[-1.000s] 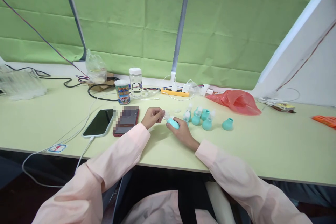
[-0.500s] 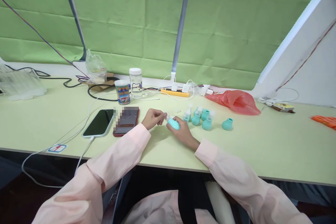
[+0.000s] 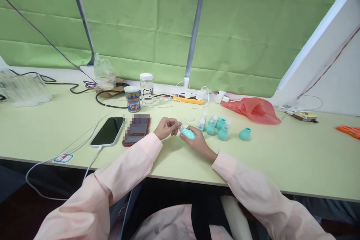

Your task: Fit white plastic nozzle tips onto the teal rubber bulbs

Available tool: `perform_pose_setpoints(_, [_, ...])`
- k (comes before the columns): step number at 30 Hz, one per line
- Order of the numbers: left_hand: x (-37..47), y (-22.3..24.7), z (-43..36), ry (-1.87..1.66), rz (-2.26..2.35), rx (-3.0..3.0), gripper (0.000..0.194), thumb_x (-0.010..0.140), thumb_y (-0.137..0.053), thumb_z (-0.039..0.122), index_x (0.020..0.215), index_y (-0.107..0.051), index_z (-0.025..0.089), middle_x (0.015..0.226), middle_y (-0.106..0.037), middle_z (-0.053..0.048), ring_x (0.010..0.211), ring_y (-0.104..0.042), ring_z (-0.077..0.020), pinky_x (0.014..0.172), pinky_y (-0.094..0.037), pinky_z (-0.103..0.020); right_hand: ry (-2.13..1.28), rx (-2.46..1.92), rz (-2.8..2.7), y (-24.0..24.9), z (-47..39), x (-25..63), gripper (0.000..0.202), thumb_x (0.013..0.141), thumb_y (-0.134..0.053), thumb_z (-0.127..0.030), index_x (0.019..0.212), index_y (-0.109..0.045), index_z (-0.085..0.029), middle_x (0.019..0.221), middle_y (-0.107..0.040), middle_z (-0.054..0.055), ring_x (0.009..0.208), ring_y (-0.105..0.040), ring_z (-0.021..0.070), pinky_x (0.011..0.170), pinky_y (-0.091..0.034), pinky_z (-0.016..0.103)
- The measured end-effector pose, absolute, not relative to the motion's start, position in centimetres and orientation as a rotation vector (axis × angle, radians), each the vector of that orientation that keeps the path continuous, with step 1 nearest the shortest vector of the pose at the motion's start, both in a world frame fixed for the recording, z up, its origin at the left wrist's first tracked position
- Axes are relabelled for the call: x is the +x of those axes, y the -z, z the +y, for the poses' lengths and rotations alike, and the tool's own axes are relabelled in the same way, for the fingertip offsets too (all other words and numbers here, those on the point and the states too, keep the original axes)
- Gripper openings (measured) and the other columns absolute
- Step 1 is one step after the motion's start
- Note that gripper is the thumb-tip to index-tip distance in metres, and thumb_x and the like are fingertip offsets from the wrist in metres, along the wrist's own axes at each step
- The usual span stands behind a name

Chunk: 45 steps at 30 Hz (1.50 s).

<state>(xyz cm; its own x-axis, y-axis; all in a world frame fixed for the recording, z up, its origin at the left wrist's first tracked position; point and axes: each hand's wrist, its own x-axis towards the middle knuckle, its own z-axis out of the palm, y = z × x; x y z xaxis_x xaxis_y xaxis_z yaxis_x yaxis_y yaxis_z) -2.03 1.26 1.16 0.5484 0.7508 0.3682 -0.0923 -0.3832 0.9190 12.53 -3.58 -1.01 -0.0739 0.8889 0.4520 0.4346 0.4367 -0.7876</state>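
Note:
My right hand [image 3: 199,145] is wrapped around a teal rubber squeeze bulb [image 3: 188,133], held on its side just above the table. A clear plastic nozzle [image 3: 181,126] sits at the bulb's left end, where the fingertips of my left hand [image 3: 166,128] pinch it. How deep the nozzle sits in the bulb is partly hidden by those fingers. Right of my hands stand several more teal bulbs [image 3: 222,134], some topped with clear nozzles. One bulb with a bare open neck [image 3: 245,134] stands apart on the right.
Left of my hands lie a red-edged phone [image 3: 137,129] and a white-cased phone [image 3: 107,131] on a cable. Behind are a printed cup [image 3: 132,99], a lidded jar [image 3: 146,89] and a yellow power strip [image 3: 188,99]. A red plastic bag [image 3: 251,109] lies at the back right.
Both hands keep their grip on the bulb and its nozzle, with only a slight shift of the fingers. The whole view has moved a little.

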Motion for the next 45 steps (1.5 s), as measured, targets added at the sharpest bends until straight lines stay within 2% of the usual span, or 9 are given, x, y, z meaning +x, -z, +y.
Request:
perform_pose_setpoints(6, [-1.8,-1.1,1.2,-1.049,0.525,1.717,0.031,0.069,-0.053,0.037,0.055,-0.051,0.009,0.041,-0.046,0.002,0.037,-0.042,-0.0058,0.039,-0.034,-0.019,-1.128,-1.161,-1.421,0.2,-3.9,12.1,0.027,0.059,-0.058,-0.039,0.068,-0.044,-0.018,0.041,-0.034,-0.008,0.034,-0.029,0.0045,0.032,-0.019,0.017])
perform_pose_setpoints(15, [-1.3,-1.3,0.6,-1.124,0.539,1.644,0.033,0.067,-0.054,0.039,0.055,-0.052,0.009,0.039,-0.043,0.003,0.037,-0.040,-0.0053,0.039,-0.033,-0.019,-1.633,-0.861,-1.199,-0.1,-4.4,12.0,0.024,0.067,-0.055,-0.037,0.067,-0.044,-0.017,0.040,-0.036,-0.009,0.032,-0.016,0.0003,0.032,-0.012,0.015])
perform_pose_setpoints(20, [-1.1,-0.9,0.6,-1.122,0.531,1.657,0.033,0.068,-0.054,0.040,0.056,-0.051,0.009,0.042,-0.047,0.001,0.039,-0.041,-0.0056,0.041,-0.034,-0.019,-1.956,-0.752,-1.014,0.0,-3.8,12.4,0.037,0.071,-0.040,-0.053,0.067,-0.043,-0.017,0.036,-0.037,-0.007,0.028,-0.014,0.0013,0.029,-0.008,0.015])
perform_pose_setpoints(23, [-0.9,-0.7,0.5,-1.132,0.519,1.660,0.033,0.068,-0.053,0.040,0.057,-0.052,0.009,0.043,-0.048,0.001,0.039,-0.041,-0.0055,0.041,-0.034,-0.020,-2.044,-0.714,-0.928,0.1,-3.7,12.5,0.045,0.070,-0.034,-0.060,0.066,-0.043,-0.017,0.034,-0.037,-0.007,0.027,-0.016,0.0019,0.029,-0.008,0.015])
perform_pose_setpoints(33, [-0.8,-1.2,-0.1,-1.160,0.488,1.600,0.031,0.067,-0.055,0.038,0.056,-0.051,0.009,0.042,-0.042,0.003,0.039,-0.037,-0.0040,0.040,-0.027,-0.018,-2.151,-0.596,-0.904,-0.1,-3.9,12.7,0.050,0.068,-0.031,-0.065,0.067,-0.044,-0.016,0.036,-0.034,-0.007,0.029,-0.017,0.0017,0.029,-0.009,0.015])
perform_pose_setpoints(37, [-0.7,-1.1,0.3,-1.213,0.531,1.539,0.031,0.066,-0.056,0.038,0.054,-0.050,0.010,0.041,-0.039,0.004,0.038,-0.036,-0.0041,0.041,-0.028,-0.019,-1.940,-0.784,-1.077,-0.5,-4.0,12.4,0.043,0.067,-0.037,-0.059,0.071,-0.043,-0.017,0.044,-0.039,-0.006,0.031,-0.017,0.0015,0.031,-0.011,0.016])
perform_pose_setpoints(41, [-0.7,-0.7,0.7,-1.265,0.608,1.469,0.030,0.066,-0.056,0.037,0.053,-0.050,0.010,0.037,-0.036,0.005,0.035,-0.033,-0.0035,0.038,-0.024,-0.019,-1.080,-1.121,-1.384,0.0,-4.5,11.7,0.033,0.055,-0.059,-0.039,0.076,-0.042,-0.020,0.057,-0.045,-0.005,0.040,-0.031,0.0051,0.039,-0.024,0.019])
perform_pose_setpoints(43, [-0.7,-0.6,0.7,-1.264,0.626,1.452,0.030,0.066,-0.056,0.036,0.052,-0.049,0.010,0.036,-0.036,0.005,0.034,-0.032,-0.0034,0.037,-0.023,-0.019,-0.639,-1.178,-1.540,0.4,-4.7,11.5,0.033,0.053,-0.062,-0.030,0.079,-0.044,-0.021,0.063,-0.047,-0.003,0.052,-0.040,0.0098,0.048,-0.030,0.022])
perform_pose_setpoints(45, [-0.7,-0.6,0.7,-1.245,0.620,1.455,0.031,0.065,-0.056,0.037,0.052,-0.049,0.010,0.036,-0.035,0.006,0.033,-0.032,-0.0033,0.036,-0.022,-0.019,-0.425,-1.192,-1.647,0.8,-4.7,11.6,0.026,0.057,-0.058,-0.026,0.080,-0.045,-0.021,0.064,-0.048,-0.002,0.056,-0.041,0.0122,0.053,-0.031,0.025])
